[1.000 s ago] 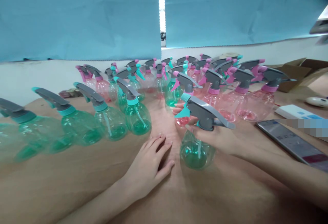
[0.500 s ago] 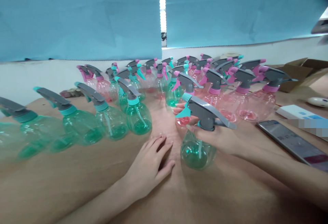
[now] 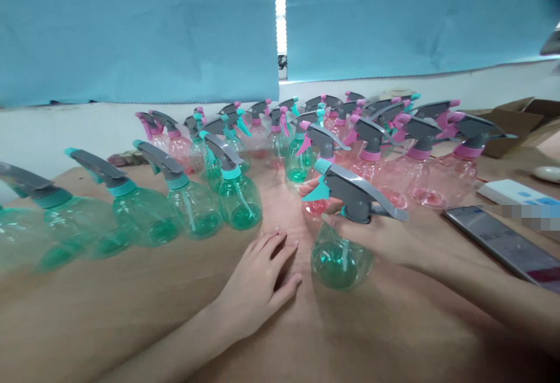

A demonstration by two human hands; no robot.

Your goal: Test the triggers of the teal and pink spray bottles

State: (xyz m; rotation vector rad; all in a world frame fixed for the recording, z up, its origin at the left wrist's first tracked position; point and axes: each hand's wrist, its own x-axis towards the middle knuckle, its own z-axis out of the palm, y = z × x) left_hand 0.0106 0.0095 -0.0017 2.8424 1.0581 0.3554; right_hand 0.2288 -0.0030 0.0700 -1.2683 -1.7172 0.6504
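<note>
My right hand (image 3: 371, 234) is closed around the neck of a green spray bottle (image 3: 339, 260), just under its grey and turquoise trigger head. The bottle stands upright, and its body is see-through with a dip tube inside. Flat on the table lies my left hand (image 3: 262, 278), fingers spread and holding nothing, to the left of that bottle. Nearest beyond the left hand is another green spray bottle (image 3: 240, 202) with a turquoise collar. Behind my right hand stands a pink spray bottle (image 3: 326, 146), partly covered by the held one.
Several green spray bottles (image 3: 146, 219) line the left side of the table (image 3: 166, 313). Pink ones (image 3: 420, 178) crowd the right and back. A phone (image 3: 494, 243), a white and blue box (image 3: 516, 193), a white mouse (image 3: 546, 173) and an open carton (image 3: 507, 126) are at the right.
The whole view has shifted slightly, so things appear a little further right. Both hands and the held spray bottle keep the same pose.
</note>
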